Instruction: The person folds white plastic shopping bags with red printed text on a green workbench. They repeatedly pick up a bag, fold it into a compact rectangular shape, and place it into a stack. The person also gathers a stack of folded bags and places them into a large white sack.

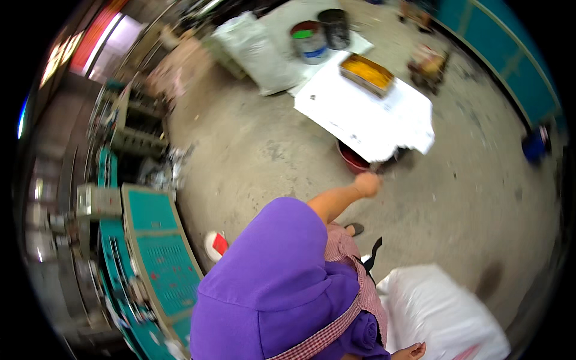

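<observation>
My left arm, in a purple sleeve, reaches forward. My left hand (367,184) is closed and blurred, just in front of a dark red basin (353,159). Whatever its fingers hold is too blurred to make out. A white sheet-covered surface (327,111) hides most of the basin. On that surface lies a rectangular tray (379,92) of bright yellow material. At the lower edge my right hand (410,351) shows only in part, its fingers loosely bent and nothing visible in them. Beside it bulges a large white plastic sack (438,306).
Behind the sheet stand a drum with green inside its rim (309,43), a dark drum (335,29) and a white sack (255,51). Green machine cabinets (165,264) line the left. A small trolley (428,66) and a blue container (536,145) are at the right.
</observation>
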The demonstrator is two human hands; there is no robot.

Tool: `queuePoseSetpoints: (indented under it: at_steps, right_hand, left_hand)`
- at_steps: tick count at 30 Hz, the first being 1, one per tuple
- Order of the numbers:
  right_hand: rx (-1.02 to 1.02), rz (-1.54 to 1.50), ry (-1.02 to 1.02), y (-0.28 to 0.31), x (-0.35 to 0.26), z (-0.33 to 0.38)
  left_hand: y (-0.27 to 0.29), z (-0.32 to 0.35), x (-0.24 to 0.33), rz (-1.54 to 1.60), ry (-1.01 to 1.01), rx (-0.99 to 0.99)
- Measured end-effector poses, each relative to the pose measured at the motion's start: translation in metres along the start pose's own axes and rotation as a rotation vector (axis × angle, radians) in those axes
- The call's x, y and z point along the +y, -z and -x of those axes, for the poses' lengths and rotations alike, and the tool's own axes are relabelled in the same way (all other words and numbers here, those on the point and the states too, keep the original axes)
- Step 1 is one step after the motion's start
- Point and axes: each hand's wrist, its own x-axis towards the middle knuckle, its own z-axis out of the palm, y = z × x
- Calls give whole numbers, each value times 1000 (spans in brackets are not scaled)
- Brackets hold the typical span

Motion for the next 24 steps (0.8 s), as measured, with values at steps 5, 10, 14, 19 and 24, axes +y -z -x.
queuePoseSetpoints:
  at_steps: [5, 10, 14, 19, 24]
  right_hand:
    - [-558, -97, 125, -128, -49, -91]
    - [-962, -135, 201, -196, -57, -122]
    - [-1158, -139, 124, -235, -21, -183]
    - [-1151, -104, 153, -240, 7, -313]
    - [-1072, -3, 343, -233, 32, -469]
  left_hand:
    - [31, 75, -145, 505, 494, 639]
    - [-41, 175, -190, 175, 859, 273]
    - [-147, 206, -136, 197, 984, 15]
    - [-127, 20, 43, 331, 624, -114]
    - [-109, -139, 257, 517, 16, 140]
